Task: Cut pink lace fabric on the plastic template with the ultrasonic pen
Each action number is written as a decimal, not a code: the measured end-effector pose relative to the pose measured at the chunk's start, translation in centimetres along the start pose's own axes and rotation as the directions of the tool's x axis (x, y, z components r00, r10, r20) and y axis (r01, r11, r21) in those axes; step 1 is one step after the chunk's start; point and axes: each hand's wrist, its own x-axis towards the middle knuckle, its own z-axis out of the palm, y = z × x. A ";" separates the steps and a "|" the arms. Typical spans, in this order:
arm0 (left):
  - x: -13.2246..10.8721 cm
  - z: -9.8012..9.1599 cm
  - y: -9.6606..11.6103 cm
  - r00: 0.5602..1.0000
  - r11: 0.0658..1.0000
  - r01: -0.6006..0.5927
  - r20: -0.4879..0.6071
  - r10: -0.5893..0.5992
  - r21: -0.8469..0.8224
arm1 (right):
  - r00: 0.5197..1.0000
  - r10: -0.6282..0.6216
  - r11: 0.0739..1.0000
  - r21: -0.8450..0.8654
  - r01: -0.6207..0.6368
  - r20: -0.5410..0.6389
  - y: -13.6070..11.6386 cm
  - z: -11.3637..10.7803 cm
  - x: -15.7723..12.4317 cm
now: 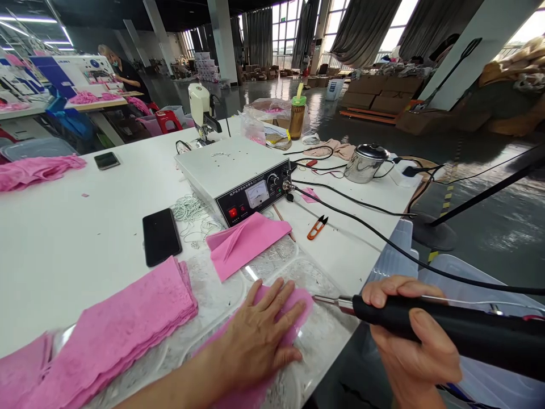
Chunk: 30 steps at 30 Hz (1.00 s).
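Cloth (305, 302), pink and round-ended, lies on the clear sheet (327, 343) at the table's near edge, mostly covered by the person's left hand (253, 335). That hand is flat, palm down, with its fingers spread over the piece; pink shows on both sides of the wrist. The right hand (409, 346) is wrapped around the black handle of a tool (481, 332), thumb and fingers closed on it. The tool points left, its thin metal tip at the rounded end of the cloth; whether the two touch cannot be told.

To the left, a stack (131, 318) of pink pieces rests partly on the sheet. Beyond the left hand, a folded piece (251, 241) lies just before the box (253, 193), which has a dial and a lit red switch. A cable (374, 229) runs from the box's front out past the right edge of view.

A phone (162, 237) lies beside a tangle of string (189, 209), with snips (317, 228) on the box's other side. Farther back on the table (106, 227) stand a mug (366, 166) and a bottle (297, 119). Across the room, a person (130, 76) sits by a sewing machine (70, 76).
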 end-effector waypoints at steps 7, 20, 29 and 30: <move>-0.1 0.2 0.0 1.000 1.000 -0.002 -0.013 0.003 0.006 | 1.000 0.002 1.000 -0.004 -0.002 -0.005 -0.2 0.2 0.0; -0.1 0.3 0.0 1.000 1.000 -0.004 -0.019 0.004 0.026 | 0.996 0.002 1.000 -0.025 0.001 0.093 -0.3 0.1 0.3; -0.1 0.5 0.0 1.000 0.999 0.023 -0.007 -0.024 -0.031 | 0.997 0.041 0.999 -0.024 -0.043 -0.067 -0.9 0.2 0.6; -0.1 0.5 0.0 1.000 0.999 0.026 -0.001 -0.026 -0.042 | 0.995 0.043 0.999 -0.019 -0.045 -0.085 -1.1 0.1 0.6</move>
